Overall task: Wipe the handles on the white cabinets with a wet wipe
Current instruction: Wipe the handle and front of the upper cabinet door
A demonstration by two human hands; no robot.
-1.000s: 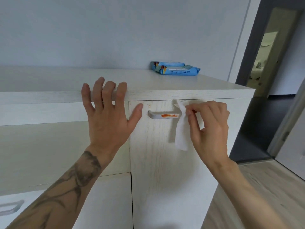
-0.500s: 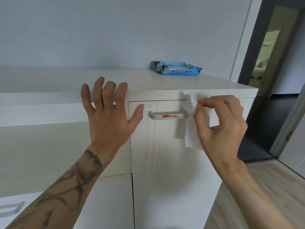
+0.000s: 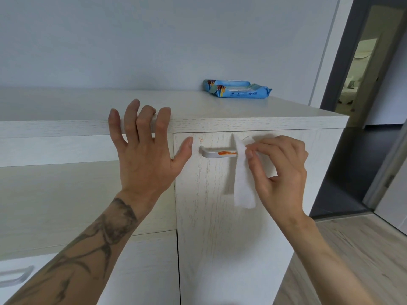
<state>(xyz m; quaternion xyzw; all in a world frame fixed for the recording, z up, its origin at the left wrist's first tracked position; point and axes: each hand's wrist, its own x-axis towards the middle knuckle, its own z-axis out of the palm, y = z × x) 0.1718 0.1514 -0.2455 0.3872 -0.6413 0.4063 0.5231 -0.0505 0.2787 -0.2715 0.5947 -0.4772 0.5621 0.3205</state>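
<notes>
- Right hand (image 3: 279,170): thumb and forefinger pinched on the wet wipe (image 3: 242,177), which hangs below the fingertips.
- Handle (image 3: 211,152): silver, orange-smeared, just left of those fingertips. The wipe is in front of its right end.
- Left hand (image 3: 143,157): fingers straight and spread, tips on the top edge of the white cabinet (image 3: 220,227).
- Wipes pack (image 3: 237,90): blue, on the cabinet top beyond the fingers.

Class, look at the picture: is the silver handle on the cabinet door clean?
No: an orange smear shows on the silver handle, just left of the wet wipe that the right hand pinches.
</notes>
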